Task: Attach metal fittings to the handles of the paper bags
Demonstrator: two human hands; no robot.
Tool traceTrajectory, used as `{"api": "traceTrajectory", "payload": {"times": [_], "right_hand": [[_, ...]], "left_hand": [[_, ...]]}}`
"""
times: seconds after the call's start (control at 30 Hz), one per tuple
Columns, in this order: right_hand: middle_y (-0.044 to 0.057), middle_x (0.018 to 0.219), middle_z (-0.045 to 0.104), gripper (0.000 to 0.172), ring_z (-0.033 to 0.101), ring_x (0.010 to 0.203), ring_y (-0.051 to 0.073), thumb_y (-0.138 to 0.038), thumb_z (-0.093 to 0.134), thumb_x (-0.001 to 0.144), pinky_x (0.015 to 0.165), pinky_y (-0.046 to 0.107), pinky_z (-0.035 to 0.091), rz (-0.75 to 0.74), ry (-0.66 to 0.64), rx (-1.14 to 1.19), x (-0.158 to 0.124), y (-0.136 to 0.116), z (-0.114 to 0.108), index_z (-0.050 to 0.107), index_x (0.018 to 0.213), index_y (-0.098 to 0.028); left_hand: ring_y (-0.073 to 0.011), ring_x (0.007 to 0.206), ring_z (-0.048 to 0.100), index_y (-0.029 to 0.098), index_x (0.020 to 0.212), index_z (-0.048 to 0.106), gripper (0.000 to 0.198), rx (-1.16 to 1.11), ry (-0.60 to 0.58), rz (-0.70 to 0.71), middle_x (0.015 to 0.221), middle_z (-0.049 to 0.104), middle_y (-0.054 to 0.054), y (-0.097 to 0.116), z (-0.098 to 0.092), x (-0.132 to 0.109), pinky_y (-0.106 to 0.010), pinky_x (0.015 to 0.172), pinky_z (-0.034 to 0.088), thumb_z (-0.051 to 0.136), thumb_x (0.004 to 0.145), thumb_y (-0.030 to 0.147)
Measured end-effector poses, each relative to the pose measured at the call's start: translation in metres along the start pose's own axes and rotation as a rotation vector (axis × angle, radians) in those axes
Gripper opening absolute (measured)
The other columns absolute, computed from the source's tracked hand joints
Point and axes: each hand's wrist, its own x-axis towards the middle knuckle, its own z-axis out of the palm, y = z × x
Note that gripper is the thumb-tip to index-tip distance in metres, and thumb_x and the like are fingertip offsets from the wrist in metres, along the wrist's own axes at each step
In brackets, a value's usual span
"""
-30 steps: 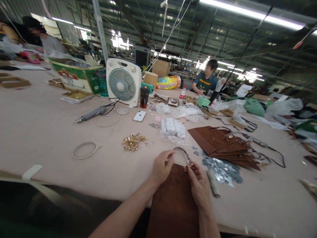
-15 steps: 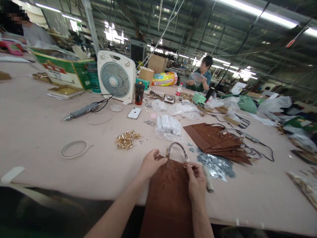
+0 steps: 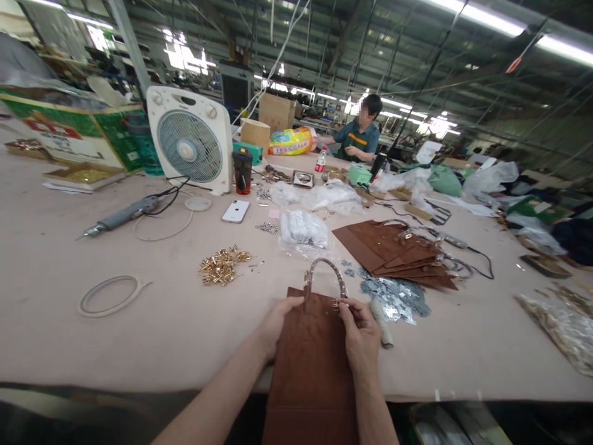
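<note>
A brown suede-like bag panel [image 3: 310, 364] lies over the table's near edge in front of me. A curved handle [image 3: 327, 272] with gold fittings arches over its top edge. My left hand [image 3: 275, 324] grips the panel's top left corner, fingers curled on it. My right hand [image 3: 359, 330] pinches the handle's right gold fitting at the panel's top edge. A pile of small silver metal pieces [image 3: 393, 296] and a pale cylindrical tool [image 3: 382, 327] lie just right of my right hand. Gold fittings [image 3: 222, 266] are heaped to the upper left.
A stack of brown panels [image 3: 393, 253] with handles lies to the right. A white box fan [image 3: 189, 139], electric screwdriver [image 3: 123, 216], white phone [image 3: 235, 211], dark cup [image 3: 242, 171], tape ring [image 3: 109, 295] and plastic bags [image 3: 303, 232] occupy the table. A person in green [image 3: 359, 136] sits at the far end.
The handle's left end now sits against the panel's top edge. My left hand moved from the handle to the panel's corner. The view has shifted left and down.
</note>
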Motion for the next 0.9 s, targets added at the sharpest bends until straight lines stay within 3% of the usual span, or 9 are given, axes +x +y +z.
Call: {"api": "traceTrajectory", "payload": {"times": [0.3, 0.9], "right_hand": [[0.008, 0.103, 0.077, 0.031, 0.071, 0.098, 0.025, -0.05, 0.067, 0.094, 0.089, 0.037, 0.053, -0.025, -0.098, -0.137, -0.0046, -0.0018, -0.0062, 0.075, 0.101, -0.021], [0.007, 0.103, 0.078, 0.029, 0.071, 0.099, 0.026, -0.049, 0.066, 0.095, 0.092, 0.039, 0.054, -0.051, -0.202, -0.175, -0.0054, -0.0063, -0.0091, 0.077, 0.104, -0.023]], "left_hand": [[-0.0325, 0.094, 0.078, 0.005, 0.118, 0.07, 0.053, -0.013, -0.025, 0.025, 0.102, 0.081, -0.017, 0.001, -0.0043, 0.0028, -0.043, 0.094, 0.058, 0.055, 0.09, 0.048], [-0.0339, 0.098, 0.077, 0.004, 0.118, 0.07, 0.055, 0.009, -0.061, 0.07, 0.103, 0.081, -0.018, -0.0017, -0.0056, 0.0018, -0.042, 0.094, 0.057, 0.057, 0.088, 0.048]]}}
